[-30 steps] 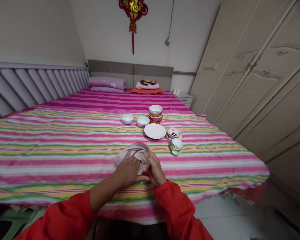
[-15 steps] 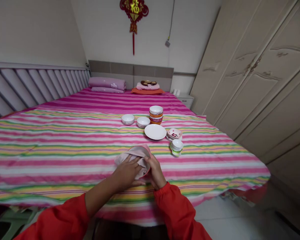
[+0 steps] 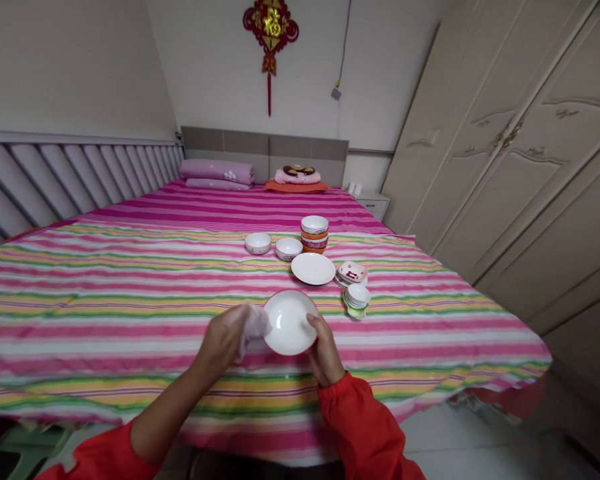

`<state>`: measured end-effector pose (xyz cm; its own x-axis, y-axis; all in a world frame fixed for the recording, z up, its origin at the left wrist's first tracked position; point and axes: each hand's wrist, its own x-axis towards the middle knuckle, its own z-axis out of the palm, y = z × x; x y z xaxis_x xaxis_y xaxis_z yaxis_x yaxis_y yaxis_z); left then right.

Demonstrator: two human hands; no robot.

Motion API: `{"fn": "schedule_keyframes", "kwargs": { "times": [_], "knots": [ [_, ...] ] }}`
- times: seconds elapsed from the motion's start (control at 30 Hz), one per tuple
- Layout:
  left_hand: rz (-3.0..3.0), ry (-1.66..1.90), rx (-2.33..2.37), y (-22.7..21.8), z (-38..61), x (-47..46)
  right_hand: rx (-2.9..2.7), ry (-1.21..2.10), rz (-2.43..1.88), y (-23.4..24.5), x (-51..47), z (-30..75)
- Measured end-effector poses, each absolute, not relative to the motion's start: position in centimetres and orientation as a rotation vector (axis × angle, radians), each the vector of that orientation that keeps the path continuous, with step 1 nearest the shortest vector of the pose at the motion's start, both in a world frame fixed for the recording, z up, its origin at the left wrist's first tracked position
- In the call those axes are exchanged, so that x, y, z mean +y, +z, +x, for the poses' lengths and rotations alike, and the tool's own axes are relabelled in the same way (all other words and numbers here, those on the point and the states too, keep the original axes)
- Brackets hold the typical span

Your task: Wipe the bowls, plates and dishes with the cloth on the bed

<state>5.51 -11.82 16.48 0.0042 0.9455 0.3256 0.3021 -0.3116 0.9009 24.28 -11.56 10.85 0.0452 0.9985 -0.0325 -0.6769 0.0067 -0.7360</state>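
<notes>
A round white bowl (image 3: 289, 323) with a red rim, tilted up, inside facing the head camera, between the two hands and no long axis to it. Right hand (image 3: 325, 353) nearer, closed on the bowl's right rim in a pinch. Left hand (image 3: 224, 341) closed around a bunched pink cloth (image 3: 254, 331), the cloth at the left rim, touching or just beside it, hard to tell. Underneath, a striped bedsheet (image 3: 105, 333). Farther off, beyond the bowl, a white plate (image 3: 313, 269), a stack of bowls (image 3: 314, 235) and small dishes (image 3: 357, 297).
</notes>
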Motion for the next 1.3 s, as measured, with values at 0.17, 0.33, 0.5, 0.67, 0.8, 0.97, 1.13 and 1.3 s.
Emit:
{"fn": "schedule_keyframes", "kwargs": {
  "times": [0.17, 0.33, 0.5, 0.67, 0.8, 0.97, 1.13, 1.3],
  "knots": [
    [0.554, 1.752, 1.422, 16.3, 3.4, -9.2, -0.481, 1.409, -0.716, 11.0, -11.7, 24.9],
    [0.382, 1.516, 0.998, 16.1, 5.9, -9.7, -0.499, 1.423, -0.674, 11.3, -11.6, 23.8],
    [0.479, 1.408, 0.802, 14.8, 10.3, -11.5, -0.578, 1.367, -0.63, 11.2, -11.6, 21.9],
    [0.378, 1.47, 0.961, 12.5, 11.7, -11.8, -0.633, 1.382, -0.605, 11.0, -12.5, 20.8],
    [0.541, 1.515, 1.069, 12.3, 10.3, -11.7, -0.755, 1.47, -0.642, 11.3, -12.4, 22.0],
    [0.943, 1.499, 1.25, 13.3, 8.9, -11.5, -0.816, 1.458, -0.77, 12.0, -11.3, 23.2],
    [0.884, 1.562, 1.217, 13.0, 10.1, -11.4, -0.635, 1.327, -0.84, 12.1, -10.7, 22.6],
    [0.441, 1.603, 1.036, 12.1, 13.5, -12.1, -0.383, 1.21, -0.762, 11.4, -10.2, 20.9]
  ]
}}
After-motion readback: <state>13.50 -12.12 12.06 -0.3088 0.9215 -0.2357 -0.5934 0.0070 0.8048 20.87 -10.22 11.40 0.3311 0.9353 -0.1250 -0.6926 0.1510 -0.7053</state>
